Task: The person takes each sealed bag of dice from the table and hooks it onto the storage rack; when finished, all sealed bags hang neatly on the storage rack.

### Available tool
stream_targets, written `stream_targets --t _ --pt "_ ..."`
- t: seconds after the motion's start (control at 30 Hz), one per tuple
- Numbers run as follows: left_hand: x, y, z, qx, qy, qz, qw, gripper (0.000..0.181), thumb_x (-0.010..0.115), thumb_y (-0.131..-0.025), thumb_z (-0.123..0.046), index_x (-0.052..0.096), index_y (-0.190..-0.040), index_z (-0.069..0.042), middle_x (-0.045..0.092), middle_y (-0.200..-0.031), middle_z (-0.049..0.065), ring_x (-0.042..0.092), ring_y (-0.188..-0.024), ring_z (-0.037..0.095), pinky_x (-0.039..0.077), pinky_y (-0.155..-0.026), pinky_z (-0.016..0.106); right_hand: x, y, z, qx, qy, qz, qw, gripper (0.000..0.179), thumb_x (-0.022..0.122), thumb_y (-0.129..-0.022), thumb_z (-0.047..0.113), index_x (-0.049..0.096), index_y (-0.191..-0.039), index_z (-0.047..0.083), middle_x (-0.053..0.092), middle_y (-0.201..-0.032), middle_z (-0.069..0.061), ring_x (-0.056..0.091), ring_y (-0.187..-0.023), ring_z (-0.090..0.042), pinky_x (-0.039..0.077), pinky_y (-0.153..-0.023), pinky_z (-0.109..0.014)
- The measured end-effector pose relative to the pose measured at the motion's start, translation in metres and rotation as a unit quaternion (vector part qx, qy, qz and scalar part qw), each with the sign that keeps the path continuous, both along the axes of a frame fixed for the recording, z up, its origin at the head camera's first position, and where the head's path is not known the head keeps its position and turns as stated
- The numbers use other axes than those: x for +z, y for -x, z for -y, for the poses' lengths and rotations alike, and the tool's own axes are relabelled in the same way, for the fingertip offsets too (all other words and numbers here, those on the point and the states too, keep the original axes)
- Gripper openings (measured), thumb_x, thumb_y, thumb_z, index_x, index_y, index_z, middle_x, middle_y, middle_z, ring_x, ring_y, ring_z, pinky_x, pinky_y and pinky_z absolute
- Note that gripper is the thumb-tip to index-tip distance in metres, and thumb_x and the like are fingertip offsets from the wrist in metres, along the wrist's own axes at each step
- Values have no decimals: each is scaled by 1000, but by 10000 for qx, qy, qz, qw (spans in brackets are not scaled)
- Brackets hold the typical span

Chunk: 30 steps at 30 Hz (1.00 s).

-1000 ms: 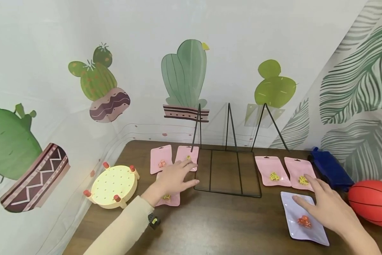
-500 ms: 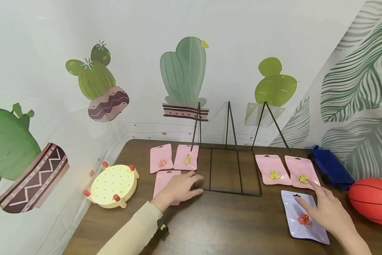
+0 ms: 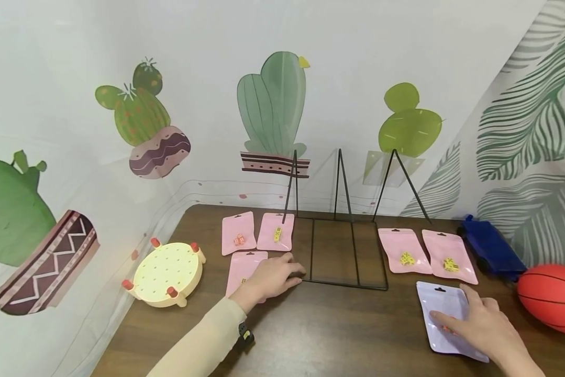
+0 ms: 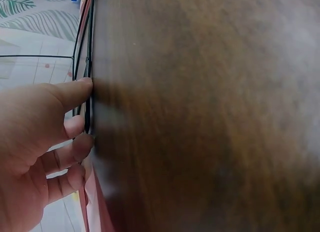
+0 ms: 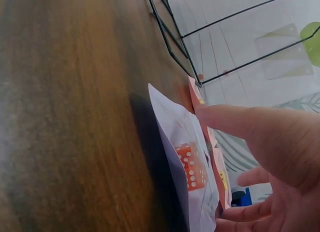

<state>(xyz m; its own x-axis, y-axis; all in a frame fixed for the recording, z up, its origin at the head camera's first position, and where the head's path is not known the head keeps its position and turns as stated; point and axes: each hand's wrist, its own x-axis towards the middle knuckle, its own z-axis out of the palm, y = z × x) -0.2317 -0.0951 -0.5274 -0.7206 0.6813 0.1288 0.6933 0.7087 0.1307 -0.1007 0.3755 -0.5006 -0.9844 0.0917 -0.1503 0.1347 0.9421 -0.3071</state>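
Note:
My left hand (image 3: 270,277) grips the front-left corner of a black wire rack (image 3: 372,287), thumb in front and bent fingers behind. In the left wrist view, the thumb and fingertips of that hand (image 4: 35,132) lie against the black wire. My right hand (image 3: 487,324) spreads over a lilac zip pouch (image 3: 440,298), thumb on its left side, fingers towards its right edge. The right wrist view shows orange-red dice (image 5: 191,167) with white dots in the pouch. Beneath my left hand, a pink pouch (image 3: 240,267) is partly hidden.
Two pink pouches with dice (image 3: 239,240) lie behind my left hand. Two more pink pouches (image 3: 402,243) lie right of the rack. A yellow perforated disc with red-tipped legs (image 3: 166,272) stands left. A blue object (image 3: 491,246) and red ball (image 3: 553,298) sit right.
My left hand has moved right and nearer from the pink pouches to the rack's corner, its fingers closing in. My right hand has shifted down over the lilac pouch, uncovering a pink one.

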Motion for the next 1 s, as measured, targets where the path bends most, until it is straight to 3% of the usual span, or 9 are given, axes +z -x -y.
stream_targets --t 0.23,0.6,0.73,1.0 --pt "-2 0 0 -51 -133 38 9999 17 69 -100 -39 74 -116 -35 63 -100 -10 68 -83 15 50 -62 33 -3 -7 0 26 132 417 9990 117 72 -82 74 26 -147 -12 40 -118 -52 54 -98 -64 47 -71 -71" --pt "-3 -2 0 -20 -124 12 9999 6 70 -100 -37 70 -104 -32 61 -95 -10 67 -78 16 48 -59 33 -6 -8 1 197 363 203 9989 117 85 -78 58 26 -147 -16 48 -125 -50 56 -107 -60 47 -77 -69" --pt "-2 -3 -1 28 -118 69 9999 6 71 -99 -37 70 -103 -32 60 -95 -10 68 -79 17 47 -58 33 -8 -9 0 158 624 2 9979 118 90 -74 52 24 -149 -12 50 -126 -47 59 -102 -56 48 -77 -67" --pt "0 -4 -1 61 -173 152 9997 7 72 -99 -37 70 -102 -31 60 -95 -10 67 -78 16 47 -59 33 -15 -9 -6 -10 1044 135 9944 120 90 -76 50 19 -150 -12 40 -135 -50 54 -109 -62 46 -83 -71"
